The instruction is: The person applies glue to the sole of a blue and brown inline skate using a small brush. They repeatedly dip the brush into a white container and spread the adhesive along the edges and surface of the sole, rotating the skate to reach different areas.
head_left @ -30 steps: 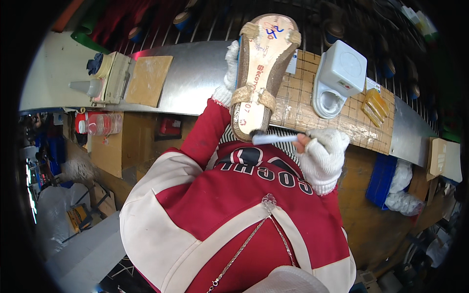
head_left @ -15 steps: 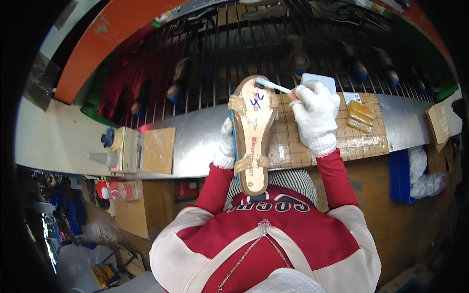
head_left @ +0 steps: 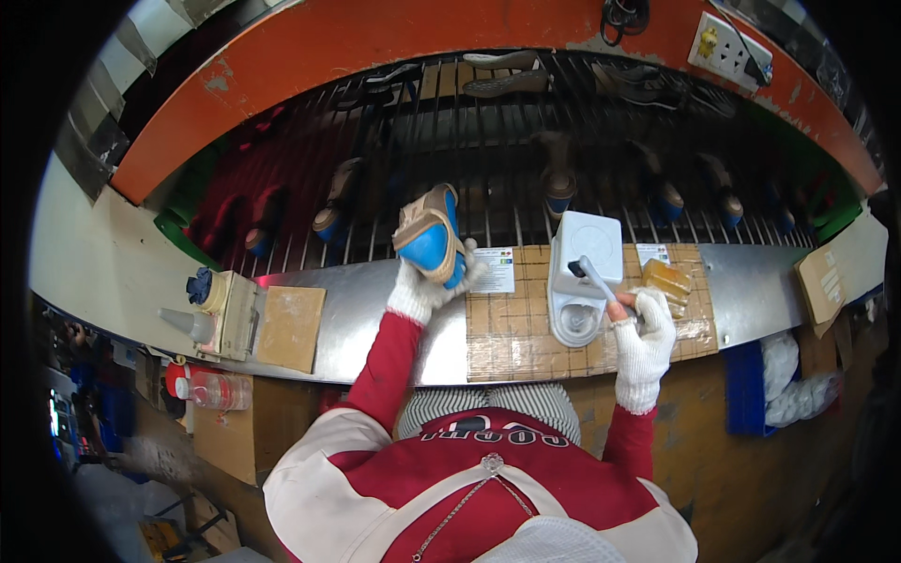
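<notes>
My left hand (head_left: 418,293), in a white knit glove, grips a sandal (head_left: 410,220) with tan straps, fitted over a blue shoe last (head_left: 425,248). It is held up at the rack's near edge, its blue end facing me. In my right hand (head_left: 648,345), gloved with bare fingertips showing, is a pale-handled brush (head_left: 601,283) with dark bristles. The brush head is over a white plastic dispenser (head_left: 593,235) with a round cup at its near end; whether the bristles touch it I cannot tell. The dispenser stands on a taped cardboard sheet (head_left: 511,342).
Amber blocks (head_left: 668,280) lie right of the dispenser. Several lasted sandals rest on the dark bar rack (head_left: 488,202) beyond. At left are a brown board (head_left: 291,328) and a grey nozzle bottle (head_left: 188,324). A blue crate (head_left: 746,389) sits below the bench's right side.
The sandal has moved away from me and left, turning so its marked flat underside no longer faces up. The brush has left that underside and come to the dispenser, which is now uncovered to view.
</notes>
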Demonstrator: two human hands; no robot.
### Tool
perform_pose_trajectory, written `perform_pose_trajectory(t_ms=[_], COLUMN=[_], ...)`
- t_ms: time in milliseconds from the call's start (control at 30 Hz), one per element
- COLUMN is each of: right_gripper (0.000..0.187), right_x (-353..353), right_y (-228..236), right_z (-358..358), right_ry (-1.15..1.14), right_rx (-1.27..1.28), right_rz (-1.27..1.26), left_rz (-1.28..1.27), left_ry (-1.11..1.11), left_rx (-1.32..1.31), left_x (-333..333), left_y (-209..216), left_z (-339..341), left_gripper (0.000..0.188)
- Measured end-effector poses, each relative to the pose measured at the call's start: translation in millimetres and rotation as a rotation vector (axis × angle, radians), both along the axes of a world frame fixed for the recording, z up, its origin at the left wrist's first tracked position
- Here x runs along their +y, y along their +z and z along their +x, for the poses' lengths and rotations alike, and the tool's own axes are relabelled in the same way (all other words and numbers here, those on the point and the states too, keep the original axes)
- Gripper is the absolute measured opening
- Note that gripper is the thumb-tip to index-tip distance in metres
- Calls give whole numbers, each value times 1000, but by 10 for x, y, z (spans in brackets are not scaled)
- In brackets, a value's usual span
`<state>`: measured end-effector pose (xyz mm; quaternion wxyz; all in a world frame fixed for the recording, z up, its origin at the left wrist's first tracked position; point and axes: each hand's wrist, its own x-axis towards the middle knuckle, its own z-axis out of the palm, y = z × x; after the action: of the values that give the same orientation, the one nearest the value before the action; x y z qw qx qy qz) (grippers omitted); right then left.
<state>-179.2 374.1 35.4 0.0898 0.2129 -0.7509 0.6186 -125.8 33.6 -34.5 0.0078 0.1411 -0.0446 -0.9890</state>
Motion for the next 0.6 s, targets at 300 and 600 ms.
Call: perform_pose_trajectory(t_ms=[300, 600], right_gripper=[25, 34], right_x=[-8, -962], right_y=[48, 384], right_z=[-41, -1254], right_ry=[5, 123], right_rx=[-73, 42], right_rz=[-109, 199], left_rz=[10, 54], left_ry=[411, 306], left_rx=[-301, 7], left_x=[-796, 60], left_y=[-504, -470], left_z=[-999, -500], left_gripper=[53, 52])
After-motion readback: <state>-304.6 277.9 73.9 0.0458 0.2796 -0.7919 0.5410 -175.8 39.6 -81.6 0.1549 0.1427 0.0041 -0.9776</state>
